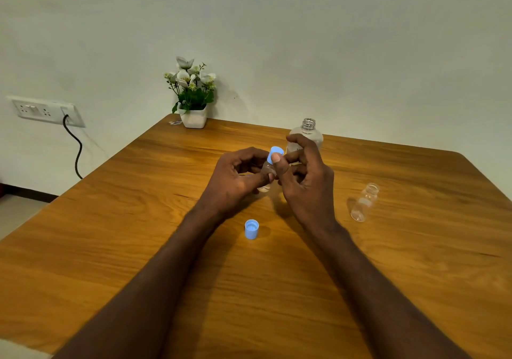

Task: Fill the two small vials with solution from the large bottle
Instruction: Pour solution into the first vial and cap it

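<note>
Both hands meet over the middle of the counter (110,220), working on one small vial (265,174). The left hand (238,178) has its grip wrapped round the clear body to steady it, while the right hand (302,176) pinches the blue cap (277,152) at the neck between thumb and fingers, placed there, I'd say, for twisting; whether it's going on or coming off, I cannot tell. This vial tilts a little, held above the wood, contents hard to make out. The second small vial (364,202) stands uncapped towards the right edge, clear, thin-walled and apparently empty, well clear of the hands. Its likely lid, a ribbed blue cap (251,229), sits open side up nearer the front edge. The large bottle (306,137) waits behind the hands towards the far edge, threaded neck open, ready for pouring. The grain is glossy warm wood; a white pot of flowers (193,92) is tucked at the far left corner
</note>
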Demonstrator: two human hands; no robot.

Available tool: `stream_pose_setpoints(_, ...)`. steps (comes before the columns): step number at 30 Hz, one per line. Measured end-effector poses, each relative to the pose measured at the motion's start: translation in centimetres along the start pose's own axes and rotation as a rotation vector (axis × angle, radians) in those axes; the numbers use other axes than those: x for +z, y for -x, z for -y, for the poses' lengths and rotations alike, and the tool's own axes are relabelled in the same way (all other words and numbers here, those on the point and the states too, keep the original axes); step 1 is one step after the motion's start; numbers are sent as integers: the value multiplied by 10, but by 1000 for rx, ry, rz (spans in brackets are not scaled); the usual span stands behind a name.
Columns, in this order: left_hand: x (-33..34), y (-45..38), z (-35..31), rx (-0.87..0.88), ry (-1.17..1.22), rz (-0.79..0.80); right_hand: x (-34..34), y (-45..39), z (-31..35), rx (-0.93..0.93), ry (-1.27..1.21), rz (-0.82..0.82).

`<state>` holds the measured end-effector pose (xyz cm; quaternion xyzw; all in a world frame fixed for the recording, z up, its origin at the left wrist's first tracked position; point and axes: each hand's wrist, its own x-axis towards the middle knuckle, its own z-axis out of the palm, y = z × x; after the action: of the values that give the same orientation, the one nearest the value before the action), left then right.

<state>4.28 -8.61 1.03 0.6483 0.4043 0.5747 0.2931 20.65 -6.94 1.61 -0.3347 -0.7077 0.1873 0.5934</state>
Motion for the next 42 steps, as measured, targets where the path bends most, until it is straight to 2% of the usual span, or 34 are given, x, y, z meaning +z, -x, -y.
stream_pose_setpoints(42, 2, 1, -5, 35, 29, 39, 3, 2, -5, -30, 81, 50)
